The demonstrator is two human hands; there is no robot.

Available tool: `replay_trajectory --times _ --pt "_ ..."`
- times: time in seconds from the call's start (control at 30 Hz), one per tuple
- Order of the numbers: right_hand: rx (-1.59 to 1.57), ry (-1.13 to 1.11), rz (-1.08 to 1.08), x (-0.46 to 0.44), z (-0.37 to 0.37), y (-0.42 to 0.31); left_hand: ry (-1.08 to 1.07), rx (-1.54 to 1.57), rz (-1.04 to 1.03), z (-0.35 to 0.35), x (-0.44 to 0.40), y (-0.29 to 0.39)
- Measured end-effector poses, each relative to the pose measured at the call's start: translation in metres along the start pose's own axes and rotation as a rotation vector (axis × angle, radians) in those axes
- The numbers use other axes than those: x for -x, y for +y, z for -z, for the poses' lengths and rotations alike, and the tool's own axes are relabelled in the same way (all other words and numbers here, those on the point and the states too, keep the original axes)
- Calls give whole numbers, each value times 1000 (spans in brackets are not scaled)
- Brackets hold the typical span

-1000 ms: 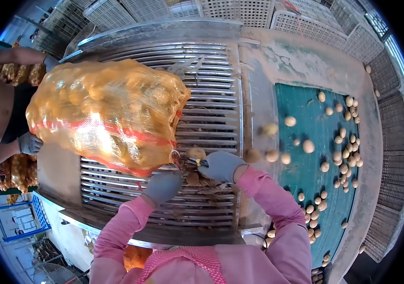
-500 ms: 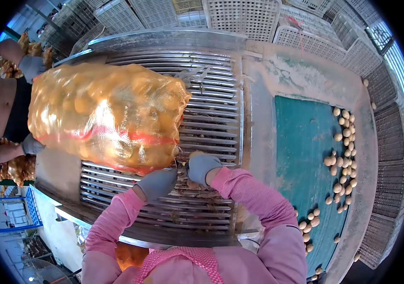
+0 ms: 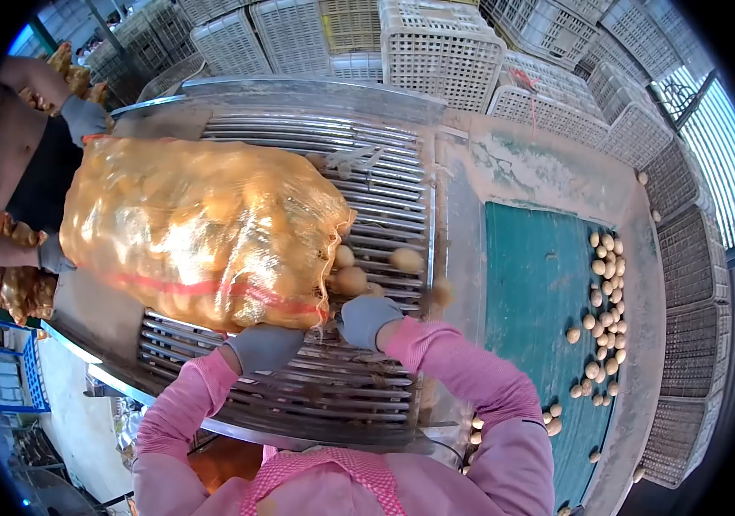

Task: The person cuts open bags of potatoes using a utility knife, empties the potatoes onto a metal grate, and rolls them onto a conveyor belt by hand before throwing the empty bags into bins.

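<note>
A large orange mesh bag (image 3: 187, 219) with red bands, full of potatoes, lies on the metal bar rack. My left hand (image 3: 266, 347), in a grey glove, grips its lower edge near the mouth; the fingertips are hidden. Just right of the mouth, my right hand (image 3: 365, 322), also gloved, is closed; what it holds, if anything, is hidden. Loose potatoes (image 3: 351, 281) lie on the bars (image 3: 384, 215) beside the bag's open end. At the bag's far left end, another person's gloved hands (image 3: 83, 119) hold its corners.
Right of the rack, a metal ledge (image 3: 458, 258) leads to a green belt (image 3: 522, 284) with several potatoes along its right side. Plastic crates (image 3: 440, 52) stand behind and on the right. More filled bags (image 3: 10, 288) are behind the other person.
Potatoes have come out of the bag's mouth onto the bars, some blurred as they roll right. My hands stay by the mouth. The whole view has shifted slightly.
</note>
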State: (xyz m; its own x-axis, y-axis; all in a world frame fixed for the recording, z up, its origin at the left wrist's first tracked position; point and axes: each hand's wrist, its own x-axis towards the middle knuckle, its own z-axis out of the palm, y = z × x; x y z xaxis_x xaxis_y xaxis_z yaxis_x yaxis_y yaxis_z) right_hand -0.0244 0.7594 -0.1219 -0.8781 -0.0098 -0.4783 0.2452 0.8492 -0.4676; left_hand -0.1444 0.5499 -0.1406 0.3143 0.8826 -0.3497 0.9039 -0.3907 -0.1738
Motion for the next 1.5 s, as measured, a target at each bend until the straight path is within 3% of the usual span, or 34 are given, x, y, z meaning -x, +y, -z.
replay_trajectory --times 0.07,0.13,0.17,0.23,0.37,0.43,0.5,0.53,0.57,0.6,0.67,0.8,0.83,0.87,0.9,0.93,1.0,1.07,1.17,1.2,1.27,1.43,1.5 --pt "-18 135 53 -14 -14 -4 46 -47 72 5 4 2" --pt "-75 84 66 -24 -23 -6 -78 -514 -369 19 -5 0" --pt "-137 29 74 -28 -27 -7 -78 -517 -371 28 -7 2" --pt "-209 1 64 -27 -24 -8 -131 877 441 47 -10 5" --pt "-195 -112 6 -18 -27 -8 12 961 344 48 2 -6" --pt "-245 -166 4 14 -4 -14 93 1041 423 59 17 -12" --pt "30 -378 83 18 -69 15 159 1179 489 79 34 -15" --pt "-50 -121 131 41 -103 26 217 1327 542 83 40 -17" --pt "-102 137 183 54 -115 40 540 1152 402 52 37 -11" --pt "-88 135 183 62 -93 42 554 1151 404 53 37 -12" --pt "-528 -234 -161 83 -40 26 198 998 444 57 41 -2" --pt "-467 -151 -194 84 -35 23 38 915 336 46 39 -3" --pt "-461 -93 -184 88 -29 11 -97 877 344 53 37 2" --pt "-453 -36 -175 91 -26 2 -84 883 338 58 42 11" --pt "-685 -72 -204 93 -38 -1 37 985 233 66 48 23" --pt "-673 -74 -216 99 -42 -6 160 1084 126 75 54 33" --pt "-950 -49 -174 110 -50 -16 155 1043 219 99 86 37" --pt "-960 -70 -247 114 -75 -4 247 1054 408 95 124 38" --pt "-1127 230 -289 125 -89 -3 561 830 694 83 182 51" --pt "-1129 246 -291 125 -87 -8 565 824 680 84 195 56" --pt "-1193 439 -266 123 -78 -19 561 931 981 84 218 64" --pt "-1249 637 -76 35 -89 -35 642 1020 842 79 230 58" --pt "-1389 606 -118 3 -94 -57 642 998 740 91 217 45"
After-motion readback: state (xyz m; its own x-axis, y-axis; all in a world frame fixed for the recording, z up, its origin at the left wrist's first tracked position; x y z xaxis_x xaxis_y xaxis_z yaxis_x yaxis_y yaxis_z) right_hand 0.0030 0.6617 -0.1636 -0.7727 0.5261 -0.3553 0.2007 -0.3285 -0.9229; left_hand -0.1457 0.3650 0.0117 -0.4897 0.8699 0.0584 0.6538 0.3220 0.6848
